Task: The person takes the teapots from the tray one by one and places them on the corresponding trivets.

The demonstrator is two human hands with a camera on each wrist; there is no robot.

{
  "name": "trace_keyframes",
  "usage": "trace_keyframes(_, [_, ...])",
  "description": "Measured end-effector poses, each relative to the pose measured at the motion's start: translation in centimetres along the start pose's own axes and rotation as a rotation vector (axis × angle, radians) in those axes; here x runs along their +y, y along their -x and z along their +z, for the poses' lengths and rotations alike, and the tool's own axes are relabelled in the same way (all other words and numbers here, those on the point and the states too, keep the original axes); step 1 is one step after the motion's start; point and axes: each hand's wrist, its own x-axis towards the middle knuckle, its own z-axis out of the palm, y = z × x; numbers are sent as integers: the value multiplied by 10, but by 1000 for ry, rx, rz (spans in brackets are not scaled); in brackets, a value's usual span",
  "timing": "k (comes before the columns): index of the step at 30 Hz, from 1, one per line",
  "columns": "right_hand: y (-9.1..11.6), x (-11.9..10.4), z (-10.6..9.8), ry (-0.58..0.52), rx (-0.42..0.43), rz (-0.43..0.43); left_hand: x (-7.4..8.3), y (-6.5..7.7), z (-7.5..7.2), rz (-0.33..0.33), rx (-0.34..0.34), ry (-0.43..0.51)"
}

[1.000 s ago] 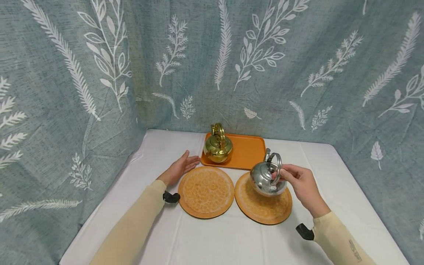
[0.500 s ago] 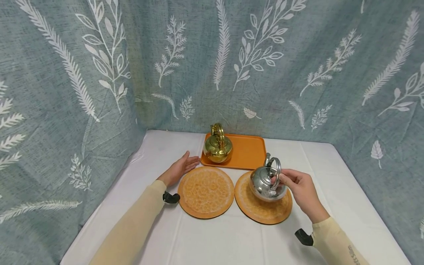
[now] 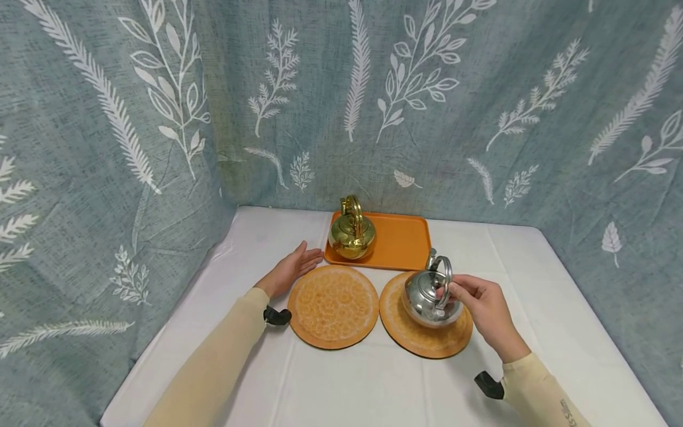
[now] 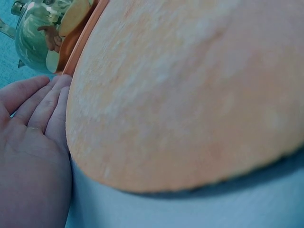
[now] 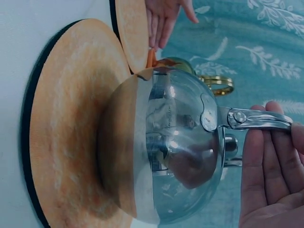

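Observation:
My right hand (image 3: 488, 311) grips the handle of a shiny silver kettle (image 3: 427, 302), its fingers curled under the bar in the right wrist view. The kettle (image 5: 161, 147) stands upright over the right round mat (image 3: 400, 338), its base at or very near the surface; I cannot tell whether it touches. My left hand (image 3: 288, 273) lies with straight fingers beside the left round mat (image 3: 333, 305). Its fingertips are at the near-left corner of an orange tray (image 3: 400, 240), apparently touching it. A gold kettle (image 3: 352, 237) stands on the tray's left part.
Both mats lie side by side on a white-covered table (image 3: 347, 391), in front of the tray. Blue-grey curtains (image 3: 331, 118) with white leaf prints close off the back and both sides.
My right hand has lowered the silver kettle a little towards the right mat, mostly in the first half second. The left hand has stayed in place.

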Motion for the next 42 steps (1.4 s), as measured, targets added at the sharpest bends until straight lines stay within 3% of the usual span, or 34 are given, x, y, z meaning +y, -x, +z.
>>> trace_keyframes(21, [8,-6,5,59,30,4,4,-2,-1,34,6,7])
trace_keyframes(26, [7,-8,3,103,118,3,6,-2,-1,37,-7,9])
trace_keyframes(32, [3,-10,1,146,214,-42,4,-1,-1,25,-4,0])
trace_keyframes(42, [-6,-17,0,167,205,-125,-2,1,-2,18,-13,9])
